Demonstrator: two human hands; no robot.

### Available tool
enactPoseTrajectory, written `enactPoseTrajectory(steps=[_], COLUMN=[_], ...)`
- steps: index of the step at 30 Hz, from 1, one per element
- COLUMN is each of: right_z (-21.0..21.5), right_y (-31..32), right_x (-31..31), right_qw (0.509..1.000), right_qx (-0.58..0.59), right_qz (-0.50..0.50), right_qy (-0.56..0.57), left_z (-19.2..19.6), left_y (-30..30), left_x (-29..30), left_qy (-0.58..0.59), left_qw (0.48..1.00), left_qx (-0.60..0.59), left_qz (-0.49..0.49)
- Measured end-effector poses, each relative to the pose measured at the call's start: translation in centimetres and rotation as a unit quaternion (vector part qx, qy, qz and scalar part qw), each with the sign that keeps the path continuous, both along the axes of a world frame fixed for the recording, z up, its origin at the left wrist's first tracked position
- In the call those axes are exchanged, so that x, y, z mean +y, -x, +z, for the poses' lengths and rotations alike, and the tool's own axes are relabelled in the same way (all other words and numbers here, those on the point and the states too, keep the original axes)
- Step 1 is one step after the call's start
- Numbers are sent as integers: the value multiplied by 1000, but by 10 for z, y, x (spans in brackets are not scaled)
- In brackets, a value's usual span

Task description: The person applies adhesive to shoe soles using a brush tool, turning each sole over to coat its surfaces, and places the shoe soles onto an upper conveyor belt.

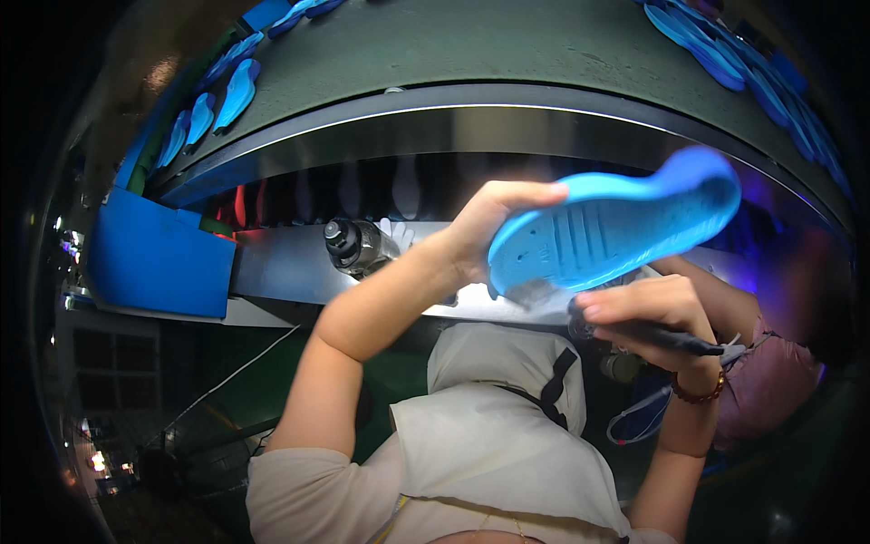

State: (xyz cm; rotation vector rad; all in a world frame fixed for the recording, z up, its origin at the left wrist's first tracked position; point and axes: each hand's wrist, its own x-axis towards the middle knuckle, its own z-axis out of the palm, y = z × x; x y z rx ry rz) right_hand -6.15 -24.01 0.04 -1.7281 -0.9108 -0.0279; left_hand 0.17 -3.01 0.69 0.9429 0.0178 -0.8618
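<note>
My left hand grips the heel end of a bright blue shoe sole, thumb on its edge and fingers underneath. The sole is tilted, its hollow, ridged face turned toward me. Its toe end is blurred. In my right hand is a brush with a dark handle, its pale bristles smeared by motion at the sole's lower heel edge. Whether they touch the sole I cannot tell. A thin tube or cord shows at the handle's rear end.
Ahead runs a green conveyor belt behind a metal rail, with blue soles along both sides. A metal cylinder stands on the ledge left of my forearm. A blue box is far left. Close at right sits a person in pink.
</note>
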Motion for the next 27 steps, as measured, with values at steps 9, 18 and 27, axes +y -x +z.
enactPoseTrajectory(steps=[9,18,27], right_z=[7,7,-66], right_y=[4,-7,-15], right_x=[-21,-48,-51], right_qw=[977,983,910], right_qx=[-4,55,150], right_qz=[68,0,-375], right_qy=[200,174,-95], left_z=[18,5,-64], left_y=[7,6,23], left_x=[6,29,26], left_qy=[-229,-183,95], left_qw=[961,974,985], left_qx=[-10,-18,144], left_qz=[-156,-134,10])
